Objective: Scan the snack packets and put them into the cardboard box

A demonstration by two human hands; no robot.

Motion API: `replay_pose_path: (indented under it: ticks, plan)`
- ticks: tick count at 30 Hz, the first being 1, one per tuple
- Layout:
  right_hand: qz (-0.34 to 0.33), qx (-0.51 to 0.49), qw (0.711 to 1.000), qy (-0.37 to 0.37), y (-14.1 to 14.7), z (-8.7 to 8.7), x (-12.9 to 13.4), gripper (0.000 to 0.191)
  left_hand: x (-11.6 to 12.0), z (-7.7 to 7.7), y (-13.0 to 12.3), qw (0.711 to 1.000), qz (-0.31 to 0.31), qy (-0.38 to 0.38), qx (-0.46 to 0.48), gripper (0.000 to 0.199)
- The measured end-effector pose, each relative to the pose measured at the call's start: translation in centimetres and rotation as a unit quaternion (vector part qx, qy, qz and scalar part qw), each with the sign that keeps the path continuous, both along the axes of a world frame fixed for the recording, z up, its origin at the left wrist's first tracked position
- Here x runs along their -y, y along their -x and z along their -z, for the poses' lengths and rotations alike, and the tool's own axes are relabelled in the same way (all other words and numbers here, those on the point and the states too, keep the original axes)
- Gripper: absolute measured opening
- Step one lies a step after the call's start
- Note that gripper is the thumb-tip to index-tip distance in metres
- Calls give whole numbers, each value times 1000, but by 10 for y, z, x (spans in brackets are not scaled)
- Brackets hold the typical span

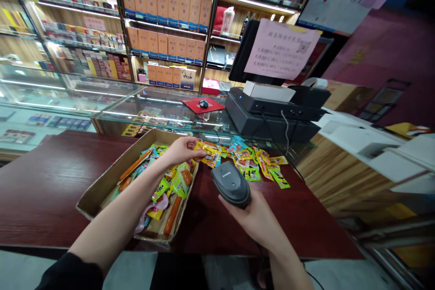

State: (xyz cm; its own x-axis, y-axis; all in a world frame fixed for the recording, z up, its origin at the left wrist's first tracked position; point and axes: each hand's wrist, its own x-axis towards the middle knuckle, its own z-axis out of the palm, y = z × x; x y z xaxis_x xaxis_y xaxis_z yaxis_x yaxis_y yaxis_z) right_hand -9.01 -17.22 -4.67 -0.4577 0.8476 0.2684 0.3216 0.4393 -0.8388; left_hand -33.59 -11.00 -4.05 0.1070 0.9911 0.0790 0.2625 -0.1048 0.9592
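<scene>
My left hand (185,150) pinches a yellow snack packet (208,154) over the right rim of a shallow cardboard box (102,190). Inside that box lie loose green, yellow and blue packets, several long orange-brown sausages (173,215) and a pale pink plastic strip (154,208). My right hand (253,215) is wrapped round a dark grey barcode scanner (231,183), whose head tilts toward the packet; its handle is mostly hidden. Beyond the scanner, a loose pile of small snack packets (249,173) spreads across the dark red tabletop (288,222).
A glass display counter (159,104) borders the table's far side, with a red mouse pad (195,105) and a black mouse (204,103) on it. A black cash register (272,113) stands at the right, a pink paper sign (280,50) on its screen. Stocked shelves (166,22) line the wall.
</scene>
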Motion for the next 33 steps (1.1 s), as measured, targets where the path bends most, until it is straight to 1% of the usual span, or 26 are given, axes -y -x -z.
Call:
replay_pose_path:
  ticks: [3,5,7,10,11,13,14,16,19,21,24,26,29,31,33]
  plan:
    - [-11,14,1000,1,1,-1,-1,29,5,0,10,999,-36,2,-39,41]
    - [-17,21,1000,4,1,0,-4,29,12,1,26,994,-76,14,-72,41]
    - [-25,14,1000,5,1,3,-7,30,23,3,47,985,-131,17,-115,42]
    - [-39,-8,999,11,-1,9,-11,30,38,4,73,956,-223,-6,-189,40]
    - [-46,-13,999,16,-4,11,-12,29,41,4,77,949,-241,-10,-204,40]
    - [-47,-27,998,25,-11,15,-15,29,40,2,74,945,-248,-10,-215,39]
    - [-41,-35,998,28,-16,17,-16,30,36,1,67,947,-239,-9,-215,39]
    - [-17,-48,998,34,-29,20,-19,31,22,-1,42,953,-202,-10,-227,38]
    - [30,-46,998,42,-57,23,-23,31,-12,1,-13,953,-112,-17,-282,36]
    - [61,-38,996,45,-79,26,-27,32,-37,8,-53,946,-45,-27,-319,34]
    - [108,-29,992,49,-112,34,-31,34,-74,27,-111,934,44,-41,-353,28]
    - [140,-23,988,56,-131,41,-33,34,-94,40,-144,919,83,-48,-382,24]
    - [176,-19,982,66,-157,51,-34,32,-117,56,-182,886,99,-61,-449,25]
    - [192,-15,979,73,-170,57,-34,33,-127,62,-200,859,107,-74,-496,30]
    - [206,-15,975,79,-182,61,-33,33,-134,65,-212,827,118,-87,-543,38]
